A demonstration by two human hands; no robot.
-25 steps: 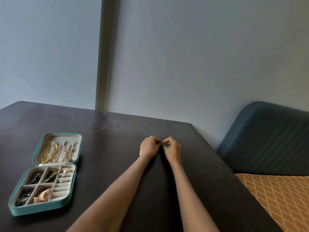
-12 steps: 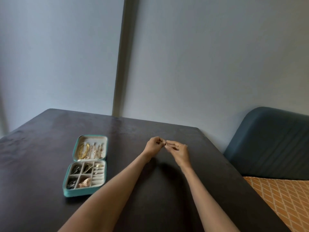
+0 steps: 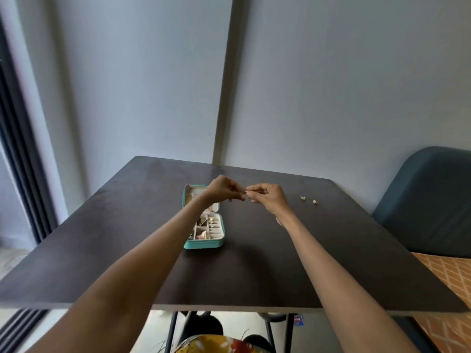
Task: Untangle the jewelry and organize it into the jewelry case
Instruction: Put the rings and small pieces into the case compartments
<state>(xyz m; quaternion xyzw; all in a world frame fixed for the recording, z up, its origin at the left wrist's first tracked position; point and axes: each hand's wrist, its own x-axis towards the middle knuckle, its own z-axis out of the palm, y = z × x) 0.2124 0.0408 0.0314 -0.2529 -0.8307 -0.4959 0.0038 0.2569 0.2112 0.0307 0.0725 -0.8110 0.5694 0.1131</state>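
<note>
My left hand and my right hand are raised above the dark table, fingertips meeting. Between them they pinch a tiny piece of jewelry, too small to identify. The open teal jewelry case lies below my left forearm, which hides part of its lid. Its cream compartments hold several gold and dark pieces. Two small shiny pieces lie loose on the table to the right of my right hand.
A blue upholstered seat back stands at the table's right, with an orange patterned cushion below it. A wall runs behind the table's far edge. Dark vertical frames rise at the left. The table's near edge crosses the lower view.
The view has pulled back and swung left, so the case now sits under my left forearm. My hands have lifted off the table, still pinching the small piece. Two loose pieces have come into view.
</note>
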